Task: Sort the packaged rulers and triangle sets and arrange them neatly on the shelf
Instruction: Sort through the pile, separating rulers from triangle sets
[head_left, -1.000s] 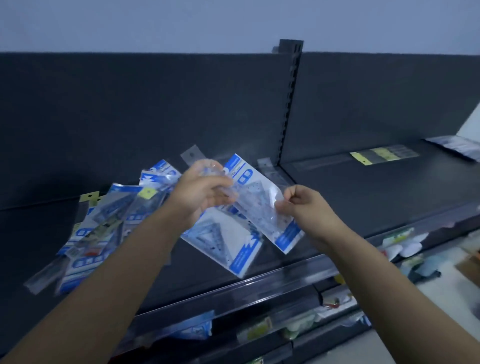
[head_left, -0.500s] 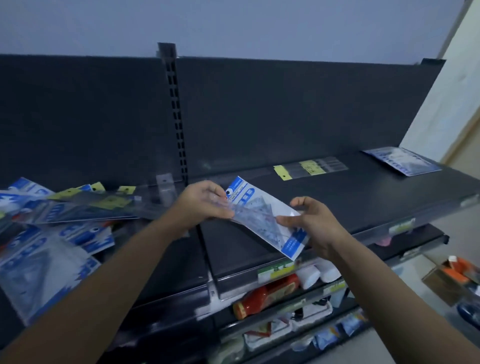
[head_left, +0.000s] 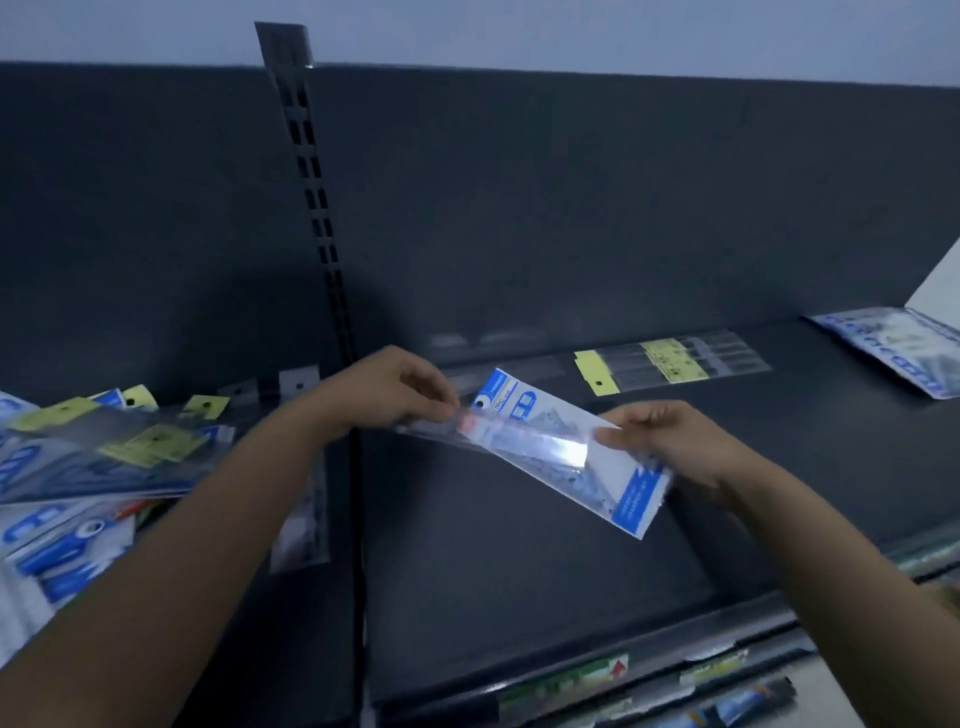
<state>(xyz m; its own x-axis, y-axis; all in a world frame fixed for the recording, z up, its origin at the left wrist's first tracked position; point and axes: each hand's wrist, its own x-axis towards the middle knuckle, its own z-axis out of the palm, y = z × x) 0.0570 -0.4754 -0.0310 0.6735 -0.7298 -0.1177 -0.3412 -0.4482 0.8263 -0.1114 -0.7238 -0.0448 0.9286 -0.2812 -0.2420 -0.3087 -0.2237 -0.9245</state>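
My left hand (head_left: 395, 389) and my right hand (head_left: 670, 441) hold two packages together above the dark shelf (head_left: 519, 582). A blue-and-white triangle set package (head_left: 623, 493) slants down to the right, and my right hand grips its right edge. Across its front lies a clear ruler sleeve (head_left: 519, 439) with a reddish mark. My left fingers pinch the sleeve's left part, while its right end meets my right fingertips. Packaged rulers with yellow tags (head_left: 670, 364) lie flat at the back of the shelf. Another triangle set (head_left: 904, 353) lies at the far right.
A jumbled pile of ruler and triangle packages (head_left: 104, 457) covers the left shelf bay. A slotted upright post (head_left: 322, 234) divides the two bays. Price labels run along the shelf's front rail (head_left: 571, 675), with lower shelves of goods beneath.
The view has swung right, from the left pile to the right bay. Both hands carried the triangle package along, and a clear ruler sleeve now shows across its front.
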